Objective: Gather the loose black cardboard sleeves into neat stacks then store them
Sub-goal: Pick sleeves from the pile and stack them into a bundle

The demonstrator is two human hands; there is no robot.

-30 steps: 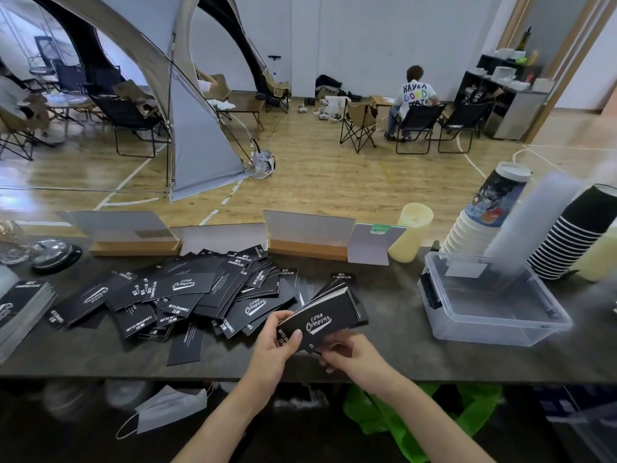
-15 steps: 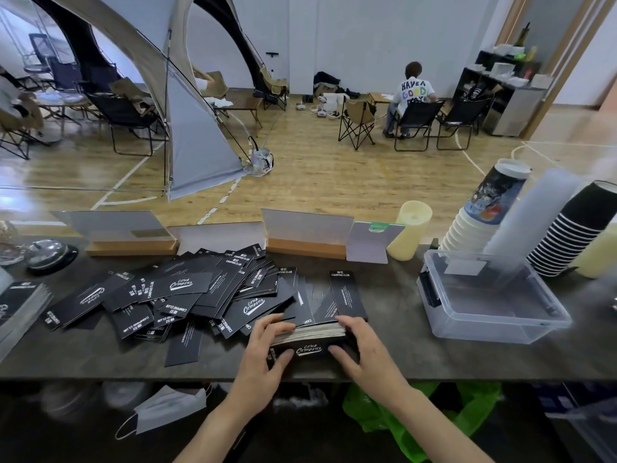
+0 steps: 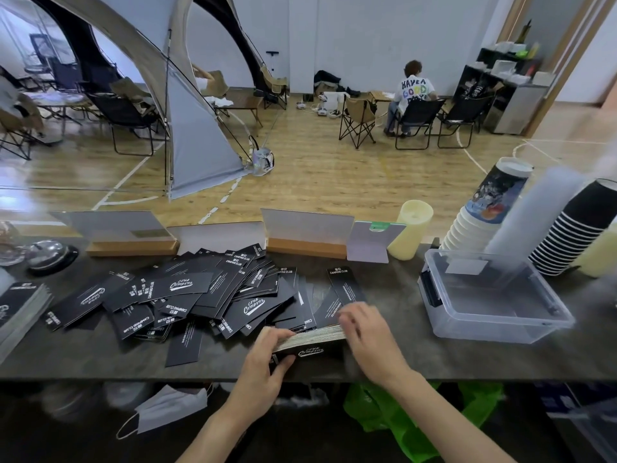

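A stack of black cardboard sleeves point(image 3: 312, 339) stands on its long edge near the front of the dark table point(image 3: 394, 359). My left hand point(image 3: 267, 359) grips its left end, thumb in front and fingers over the top. At the stack's right end rests my right hand point(image 3: 367, 335), fingers over the top edge. A loose pile of black sleeves point(image 3: 187, 295) is spread over the table to the left and behind. Another neat stack of sleeves point(image 3: 16, 309) lies at the far left edge.
An empty clear plastic bin point(image 3: 494, 305) sits to the right. Behind it lean stacks of paper cups point(image 3: 480, 215) and black cups point(image 3: 574, 235). Wooden sign stands point(image 3: 303, 245), a candle point(image 3: 409, 228) and a desk bell point(image 3: 50, 255) line the back edge.
The stack was held up in the air tilted; both hands brought it down onto the table on its edge and now press it together from both ends.
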